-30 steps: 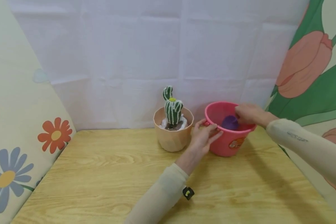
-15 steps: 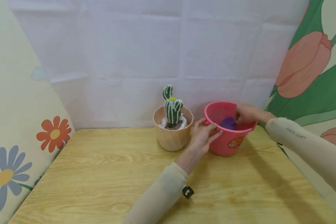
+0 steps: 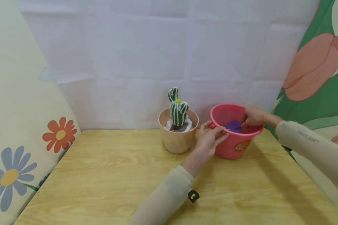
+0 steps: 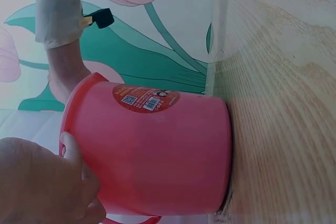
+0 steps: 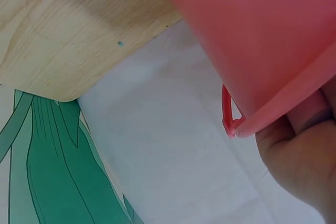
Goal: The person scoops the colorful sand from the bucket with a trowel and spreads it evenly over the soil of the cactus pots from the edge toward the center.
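A pink bucket (image 3: 232, 147) with an orange sticker stands upright on the wooden table at the back right. My left hand (image 3: 207, 140) grips its near left rim, thumb over the edge in the left wrist view. Over the far right rim, my right hand (image 3: 252, 116) reaches into the bucket with curled fingers. It holds a purple rounded thing (image 3: 233, 125) low inside; the part in the fingers is hidden, so I cannot tell its exact kind. In the right wrist view, the bucket's wall (image 5: 273, 30) covers most of the inside, and the fingers pass behind its rim.
Just left of the bucket stands a peach planter (image 3: 178, 142) with a green, white-striped cactus (image 3: 178, 113) in it. A white cloth (image 3: 140, 62) hangs behind the wooden table (image 3: 110, 181). The bucket's handle (image 5: 227, 109) hangs down at its side.
The purple thing has shifted and tilted lower inside the bucket, moving with my right hand. My left hand stays on the rim. The head view has swung slightly left.
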`<action>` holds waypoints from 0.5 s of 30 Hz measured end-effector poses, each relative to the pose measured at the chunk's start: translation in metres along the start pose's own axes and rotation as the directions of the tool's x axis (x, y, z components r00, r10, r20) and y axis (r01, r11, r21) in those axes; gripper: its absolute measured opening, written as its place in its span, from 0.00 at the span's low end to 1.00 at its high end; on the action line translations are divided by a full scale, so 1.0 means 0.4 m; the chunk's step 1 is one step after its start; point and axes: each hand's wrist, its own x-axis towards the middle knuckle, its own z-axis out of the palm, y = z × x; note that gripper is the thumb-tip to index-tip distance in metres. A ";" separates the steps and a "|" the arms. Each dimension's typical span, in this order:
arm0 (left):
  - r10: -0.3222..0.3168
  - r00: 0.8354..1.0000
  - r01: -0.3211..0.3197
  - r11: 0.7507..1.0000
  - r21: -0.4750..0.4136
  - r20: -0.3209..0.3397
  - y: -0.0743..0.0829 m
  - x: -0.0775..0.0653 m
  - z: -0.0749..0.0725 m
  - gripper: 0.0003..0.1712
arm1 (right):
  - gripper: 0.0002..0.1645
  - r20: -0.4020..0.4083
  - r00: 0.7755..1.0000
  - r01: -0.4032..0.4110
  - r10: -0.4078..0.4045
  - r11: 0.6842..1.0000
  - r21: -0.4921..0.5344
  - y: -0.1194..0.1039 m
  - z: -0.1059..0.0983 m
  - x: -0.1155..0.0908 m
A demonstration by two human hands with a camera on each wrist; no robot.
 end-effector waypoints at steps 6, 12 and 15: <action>-0.003 1.000 0.003 1.000 0.022 -0.010 -0.003 -0.014 -0.010 0.32 | 0.04 0.004 1.000 -0.018 0.018 1.000 0.020 -0.009 0.021 -0.005; 0.009 1.000 -0.009 1.000 0.016 -0.002 -0.003 -0.016 -0.006 0.33 | 0.03 -0.019 1.000 0.013 -0.013 0.999 0.032 -0.011 0.022 -0.001; 0.014 1.000 -0.014 1.000 0.013 0.000 -0.004 -0.014 -0.001 0.32 | 0.03 -0.016 1.000 -0.007 0.007 0.999 0.033 -0.009 0.017 -0.002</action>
